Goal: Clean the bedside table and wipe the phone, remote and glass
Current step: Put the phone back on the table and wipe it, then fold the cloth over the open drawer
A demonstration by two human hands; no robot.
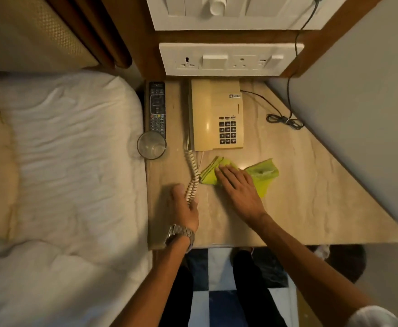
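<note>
A beige corded phone sits at the back of the marble bedside table. Its coiled cord runs forward from the phone's front left corner. My left hand holds the lower end of that cord near the table's left front. My right hand lies flat, fingers together, pressing on a green cloth in front of the phone. A black remote lies along the left edge. A clear glass stands upright just in front of the remote.
A bed with white sheets borders the table on the left. A socket panel is on the wall behind the phone. A bundled black cable lies at the table's back right. The grey wall closes the right side.
</note>
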